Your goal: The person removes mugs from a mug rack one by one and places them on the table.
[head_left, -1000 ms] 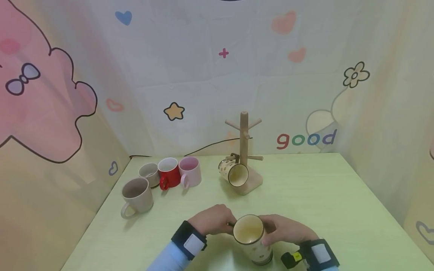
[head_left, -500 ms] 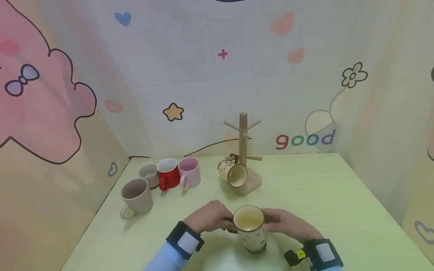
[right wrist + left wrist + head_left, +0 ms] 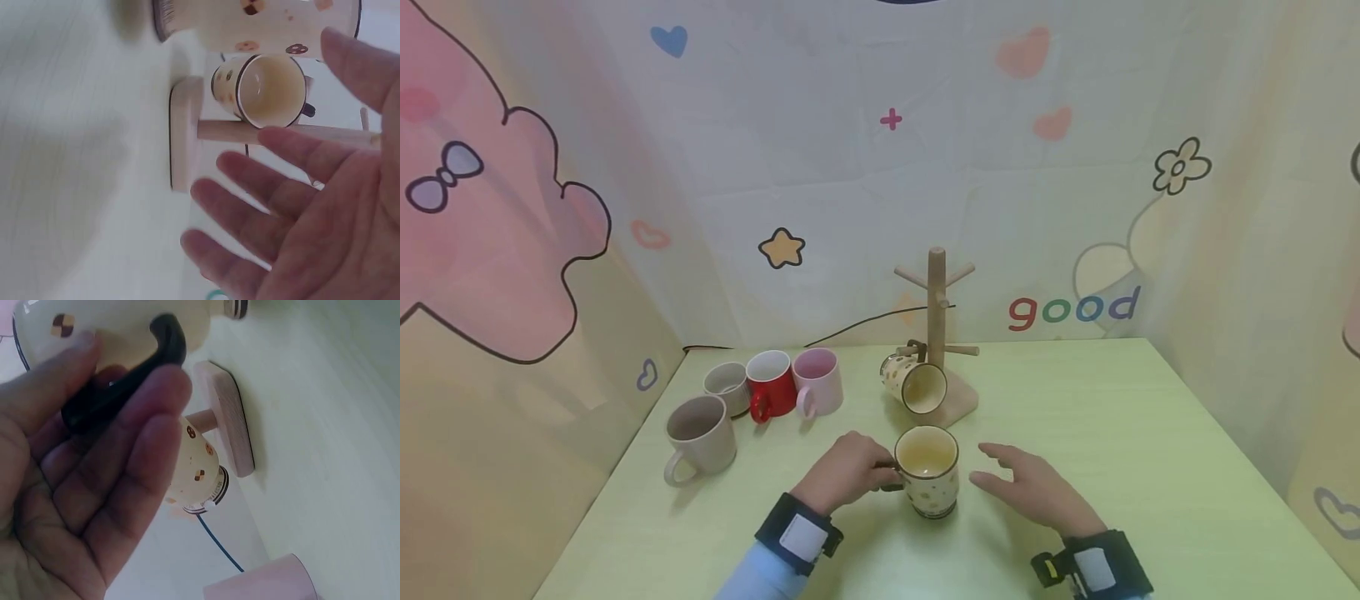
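A cream mug (image 3: 929, 492) with brown cookie-like prints and a dark rim stands upright in front of the wooden mug tree. My left hand (image 3: 847, 473) grips its dark handle (image 3: 125, 387), fingers curled round it and thumb along the near side. To the right of the mug, my right hand (image 3: 1033, 487) is spread, its fingertips apart from the mug wall and holding nothing. Behind, a matching cream mug (image 3: 901, 377) hangs by its handle from a lower peg of the mug tree (image 3: 937, 308), its mouth tilted toward me.
At the left of the table (image 3: 1120, 467) stand a large beige mug (image 3: 711, 446), a smaller pale mug (image 3: 727, 388), a red mug (image 3: 778, 395) and a pink mug (image 3: 824, 390). A printed curtain (image 3: 850, 167) closes off the back. The tree's other pegs (image 3: 962, 350) stick out sideways.
The cream mug has moved forward and slightly left, toward the mug tree, with my left hand on its handle. My right hand has let go of its side and opened away.
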Demonstrator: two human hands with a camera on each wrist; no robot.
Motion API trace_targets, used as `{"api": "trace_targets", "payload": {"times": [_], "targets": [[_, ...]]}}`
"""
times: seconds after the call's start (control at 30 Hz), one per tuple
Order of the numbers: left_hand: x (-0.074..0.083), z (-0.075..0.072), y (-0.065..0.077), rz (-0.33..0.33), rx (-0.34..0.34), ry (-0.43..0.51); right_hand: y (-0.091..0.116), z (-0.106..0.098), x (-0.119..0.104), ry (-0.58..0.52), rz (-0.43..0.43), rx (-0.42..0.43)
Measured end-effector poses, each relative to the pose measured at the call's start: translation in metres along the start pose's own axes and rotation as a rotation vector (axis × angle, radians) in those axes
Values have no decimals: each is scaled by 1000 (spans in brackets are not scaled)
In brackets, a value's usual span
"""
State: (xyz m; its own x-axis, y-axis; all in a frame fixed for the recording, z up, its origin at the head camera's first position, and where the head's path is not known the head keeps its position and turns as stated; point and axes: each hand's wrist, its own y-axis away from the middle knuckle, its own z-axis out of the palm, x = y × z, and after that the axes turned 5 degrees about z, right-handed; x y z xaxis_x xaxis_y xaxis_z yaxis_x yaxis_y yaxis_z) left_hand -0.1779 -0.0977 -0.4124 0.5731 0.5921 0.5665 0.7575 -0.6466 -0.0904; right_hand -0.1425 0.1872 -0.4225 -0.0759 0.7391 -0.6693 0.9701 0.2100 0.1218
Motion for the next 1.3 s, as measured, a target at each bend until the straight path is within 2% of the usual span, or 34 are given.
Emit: {"api": "trace_targets", "payload": {"times": [0.23, 0.37, 0.57, 0.8, 1.03, 1.13, 1.3], "targets": [[-5, -1, 7, -67, 141, -54, 0, 1, -1, 295, 63, 97], [-6, -4, 11, -115, 210, -96, 1, 1, 0, 389, 70, 122], [-5, -12, 20, -225, 271, -104, 5, -1, -2, 389, 79, 126], [-13, -19, 33, -350, 364, -124, 4, 0, -2, 381, 99, 118], [-20, -29, 48, -508, 407, -102, 4, -1, -2, 361, 97, 120], [-23, -34, 56, -550, 433, -113, 4, -1, -1, 356, 96, 120], [-30, -42, 70, -574, 495, -153, 4, 0, 0, 353, 96, 126]]}}
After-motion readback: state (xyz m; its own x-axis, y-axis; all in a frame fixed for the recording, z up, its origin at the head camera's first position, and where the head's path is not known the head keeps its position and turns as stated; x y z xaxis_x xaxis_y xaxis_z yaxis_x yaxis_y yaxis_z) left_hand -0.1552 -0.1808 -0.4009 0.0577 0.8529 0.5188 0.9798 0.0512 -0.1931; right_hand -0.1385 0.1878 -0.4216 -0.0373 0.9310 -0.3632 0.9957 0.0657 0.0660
